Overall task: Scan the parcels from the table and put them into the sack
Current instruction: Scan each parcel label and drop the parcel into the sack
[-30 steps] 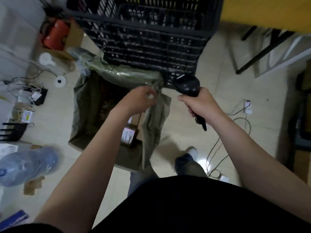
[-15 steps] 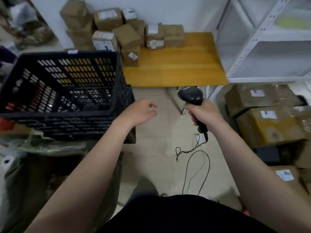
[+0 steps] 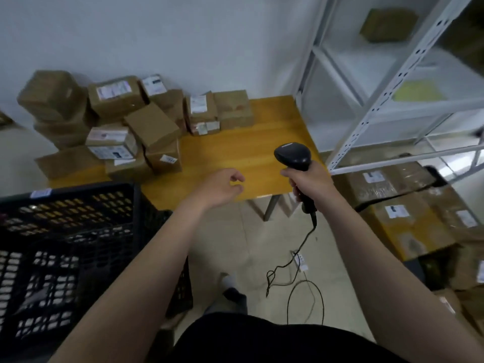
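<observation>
Head view: left grip hangs above the front edge of the worktop, fingers loosely curled, nothing in it. Right grip is wrapped tight round the handle of the scanner, with the scanner head up and pointing toward the back of the worktop. Its cable drops to the floor and loops there.

Parcels: brown cardboard boxes, most with white labels, stacked at the back-left corner of the worktop against the wall. The pile runs along the left edge toward the front. Two more sit side by side at the back edge near the middle. None is touching either grip, and the nearest is well to the left of the left grip.

Sack: not in view, so I can't say what's in it.

Black crate stands against the front-left corner of the worktop. White rack is off the right edge, with bigger boxes on the floor below it. I read those as not part of this job, but I'm not sure.

Progress, my read: mid-run. No parcel is in hand and nothing is lined up under the scanner, so I'm between parcels. More than a dozen are left on the worktop, so most of the visible work is undone. I can't count what's done from here. Next: reach the left grip left to the front of the pile, turn a label to the scanner, scan, then bag it.
</observation>
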